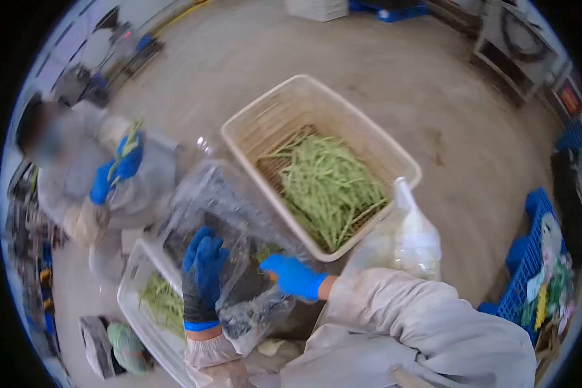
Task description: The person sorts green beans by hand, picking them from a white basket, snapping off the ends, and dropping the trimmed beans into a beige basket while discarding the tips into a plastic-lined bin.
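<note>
My left hand (204,275), in a blue glove, is over the near side of a clear plastic bag (220,194), fingers pointing up and a little apart. It holds nothing I can see. My right hand (294,276), also blue-gloved, reaches in from the right over the bag. Its fingers are pressed together, and what they hold, if anything, is hidden. Small greenish scraps (268,251) lie just beyond its fingertips. Ahead, a large beige crate (317,90) holds a heap of long green beans (330,184). More beans (161,302) lie in a white crate (130,291) at left.
A person (119,187) in pale clothes and blue gloves faces me at left, holding some green beans (128,143). A white container (417,242) stands by my right arm. A blue crate (530,258) with wrappers is at right. Bags (126,346) lie on the floor.
</note>
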